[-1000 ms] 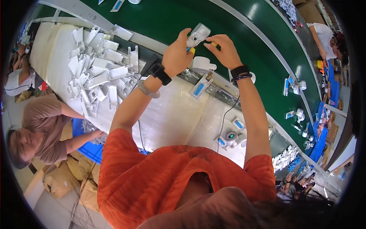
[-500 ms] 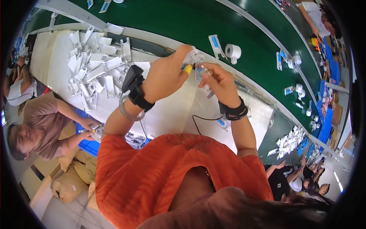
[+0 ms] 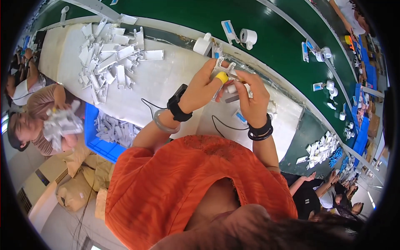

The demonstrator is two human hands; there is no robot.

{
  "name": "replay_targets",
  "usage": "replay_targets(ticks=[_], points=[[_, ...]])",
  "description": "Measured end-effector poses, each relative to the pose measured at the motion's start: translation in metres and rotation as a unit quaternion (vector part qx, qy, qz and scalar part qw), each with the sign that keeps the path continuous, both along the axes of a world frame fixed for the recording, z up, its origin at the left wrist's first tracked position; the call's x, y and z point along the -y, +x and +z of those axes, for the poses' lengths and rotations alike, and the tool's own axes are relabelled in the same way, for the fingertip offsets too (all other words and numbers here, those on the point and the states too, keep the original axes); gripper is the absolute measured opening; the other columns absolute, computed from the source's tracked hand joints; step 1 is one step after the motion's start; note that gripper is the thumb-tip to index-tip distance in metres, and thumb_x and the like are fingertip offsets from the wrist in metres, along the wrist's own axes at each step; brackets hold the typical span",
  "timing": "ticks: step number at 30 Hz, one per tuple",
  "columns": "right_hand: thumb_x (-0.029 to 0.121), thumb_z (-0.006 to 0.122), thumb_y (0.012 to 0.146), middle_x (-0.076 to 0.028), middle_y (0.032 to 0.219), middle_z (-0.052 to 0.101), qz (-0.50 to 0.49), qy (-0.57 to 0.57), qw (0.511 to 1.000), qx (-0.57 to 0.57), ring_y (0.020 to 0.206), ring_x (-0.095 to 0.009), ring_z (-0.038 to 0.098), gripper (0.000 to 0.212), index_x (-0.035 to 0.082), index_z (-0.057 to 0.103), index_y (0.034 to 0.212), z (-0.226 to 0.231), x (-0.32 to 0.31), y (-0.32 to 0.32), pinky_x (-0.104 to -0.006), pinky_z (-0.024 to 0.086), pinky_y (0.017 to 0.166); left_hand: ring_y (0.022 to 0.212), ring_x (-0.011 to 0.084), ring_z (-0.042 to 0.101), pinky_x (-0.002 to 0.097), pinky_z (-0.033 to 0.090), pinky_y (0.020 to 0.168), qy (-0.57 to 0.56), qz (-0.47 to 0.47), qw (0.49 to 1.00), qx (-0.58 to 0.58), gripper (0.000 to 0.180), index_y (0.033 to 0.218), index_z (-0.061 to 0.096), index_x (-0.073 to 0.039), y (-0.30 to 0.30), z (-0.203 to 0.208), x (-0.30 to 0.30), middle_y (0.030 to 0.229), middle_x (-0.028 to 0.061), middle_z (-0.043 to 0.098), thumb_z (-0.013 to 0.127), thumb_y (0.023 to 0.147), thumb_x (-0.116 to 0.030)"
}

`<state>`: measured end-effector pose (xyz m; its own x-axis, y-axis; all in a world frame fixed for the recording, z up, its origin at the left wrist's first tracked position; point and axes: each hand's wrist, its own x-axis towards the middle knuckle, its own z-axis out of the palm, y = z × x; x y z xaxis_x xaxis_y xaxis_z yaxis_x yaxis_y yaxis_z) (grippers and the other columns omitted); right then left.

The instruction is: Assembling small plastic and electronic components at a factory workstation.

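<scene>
My left hand point(image 3: 204, 89), with a yellow cover on its thumb tip, is closed on a white plastic bracket point(image 3: 225, 64) above the far side of the white worktable point(image 3: 179, 68). Beside it my right hand point(image 3: 253, 96) has thumb and forefinger pinched close to the bracket. A grey bar-like piece point(image 3: 231, 98) shows under the right fingers; what exactly they grip is partly hidden. Just beyond the hands sit a white round-headed part point(image 3: 203, 44) and a small part with a blue strip point(image 3: 217, 51).
Loose white brackets point(image 3: 108, 60) are heaped on the table's left. A green conveyor point(image 3: 287, 54) carries white round fittings point(image 3: 248, 38) and blue-striped pieces. A blue bin point(image 3: 102, 148) of parts stands at left, beside a co-worker point(image 3: 46, 112). A black cable point(image 3: 214, 125) lies near my right forearm.
My left hand has moved right and down, and both hands are now closer together around the bracket. The co-worker has raised a bunch of white parts beside the blue bin.
</scene>
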<state>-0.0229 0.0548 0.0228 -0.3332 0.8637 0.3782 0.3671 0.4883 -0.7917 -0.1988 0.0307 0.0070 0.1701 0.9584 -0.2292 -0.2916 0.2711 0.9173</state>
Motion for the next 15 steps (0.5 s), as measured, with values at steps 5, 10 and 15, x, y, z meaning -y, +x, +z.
replay_targets(ticks=[5, 10, 15], points=[[0.000, 0.067, 0.085, -0.013, 0.091, 0.065, 0.010, 0.059, 0.998, 0.034, 0.079, -0.028, 0.064, 0.022, 0.003, 0.064, 0.106, -0.013, 0.002, 0.007, -0.0344, 0.050, 0.069, 0.068, 0.0119, 0.056, 0.0270, 0.050, 0.061, 0.010, -0.021, 0.999, -0.025, 0.040, 0.132, 0.039, -0.004, 0.005, 0.009, 0.008, 0.094, 0.0075, 0.058, 0.041, 0.092, -0.001], [0.001, 0.073, 0.082, -0.011, 0.091, 0.066, -0.013, 0.115, 0.993, 0.019, 0.082, -0.024, 0.064, 0.015, 0.003, 0.068, 0.096, -0.020, 0.002, 0.008, -0.0306, 0.050, 0.074, 0.071, 0.0107, 0.053, 0.0262, 0.049, 0.063, 0.081, -0.032, 0.993, -0.081, 0.044, 0.133, 0.039, -0.006, 0.008, 0.007, 0.012, 0.094, 0.0071, 0.057, 0.038, 0.089, 0.002], [0.001, 0.074, 0.082, -0.013, 0.100, 0.067, -0.024, 0.104, 0.994, 0.022, 0.087, -0.026, 0.064, 0.015, 0.004, 0.069, 0.095, -0.026, 0.004, 0.013, -0.0308, 0.050, 0.077, 0.073, 0.0111, 0.053, 0.0258, 0.049, 0.066, 0.119, -0.027, 0.984, -0.129, 0.045, 0.133, 0.039, -0.008, 0.011, 0.010, 0.012, 0.094, 0.0083, 0.058, 0.041, 0.089, -0.002]])
